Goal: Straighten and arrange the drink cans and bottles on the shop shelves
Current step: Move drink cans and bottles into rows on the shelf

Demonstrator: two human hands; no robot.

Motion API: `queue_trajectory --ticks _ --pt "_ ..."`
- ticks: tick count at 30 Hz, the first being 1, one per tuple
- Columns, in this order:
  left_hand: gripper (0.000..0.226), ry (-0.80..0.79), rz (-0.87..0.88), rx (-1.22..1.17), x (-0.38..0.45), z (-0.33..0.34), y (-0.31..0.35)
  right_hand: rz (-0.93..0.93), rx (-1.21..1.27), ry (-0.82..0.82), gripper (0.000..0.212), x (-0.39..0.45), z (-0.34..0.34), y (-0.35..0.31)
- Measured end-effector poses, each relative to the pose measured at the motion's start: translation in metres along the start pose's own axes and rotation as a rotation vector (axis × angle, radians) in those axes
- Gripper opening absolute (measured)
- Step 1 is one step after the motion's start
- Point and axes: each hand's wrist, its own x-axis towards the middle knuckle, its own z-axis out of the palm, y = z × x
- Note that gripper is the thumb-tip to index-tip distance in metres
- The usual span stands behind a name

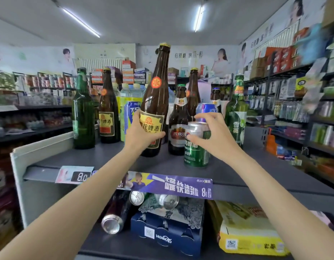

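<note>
Drink bottles and cans are all up on the dark top shelf (98, 158) of this shop unit, so going left to right: a plain green bottle (83, 111) stands upright at the far left, then a brown bottle with a yellow label (108, 111) right beside it, with a blue can (131, 117) and some clear water bottles (131, 91) behind. Next comes the big brown bottle (156, 94), leaning a bit to the right, and the left hand (141, 134) is wrapped around its lower body right over the yellow label, thumb on the front. It looks tipped or just off the shelf, can't really tell which. Just right of that a shorter brown bottle with a red and white label (178, 121) stands upright, another tall brown one (193, 91) behind it. Then the green can (197, 145) near the front edge, with the right hand (213, 134) curled over its silver top, fingers on the far side and thumb on the near side. A blue can (206, 109) sits right behind that hand. Furthest right is a green bottle with a white label (236, 111), upright. Along the shelf front runs a purple price strip (173, 186), and on the shelf below there are cans lying on their sides (113, 220), a blue carton pack (166, 235) and a yellow box (246, 231)
</note>
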Motion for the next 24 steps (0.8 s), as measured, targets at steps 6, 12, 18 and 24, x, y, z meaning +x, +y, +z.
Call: queue_trajectory --ticks 6,12,18,24 --pt "0.085 0.109 0.154 -0.008 -0.041 -0.081 0.037 -0.101 0.262 0.139 0.062 -0.006 -0.014 -0.059" --pt "0.094 -0.043 0.100 0.046 -0.136 -0.157 0.009 -0.144 0.750 -0.119 0.067 -0.055 0.039 -0.160" --pt "0.094 -0.193 -0.119 0.244 -0.274 -0.197 -0.098 0.200 0.740 -0.245 0.090 -0.172 0.169 -0.186" --pt "0.100 -0.356 -0.434 0.231 -0.428 -0.182 -0.217 0.653 0.824 -0.360 0.072 -0.321 0.296 -0.152"
